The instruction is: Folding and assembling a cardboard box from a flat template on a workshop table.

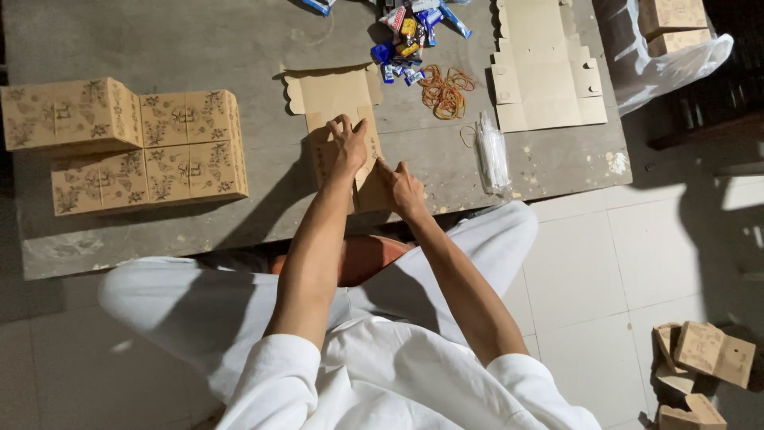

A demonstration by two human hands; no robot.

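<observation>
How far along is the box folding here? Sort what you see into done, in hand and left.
Done: a block of folded printed boxes stands at the table's left. In hand: the left hand and right hand press on a partly folded cardboard blank. Left: a stack of flat blanks lies unfolded; wrapped sweets and rubber bands lie loose.

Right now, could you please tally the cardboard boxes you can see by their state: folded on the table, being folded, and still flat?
Folded patterned boxes stacked on the table: 4
Box being folded under the left hand and right hand: 1
Stack of flat box blanks, count within it unclear: 1
Total: 6
</observation>
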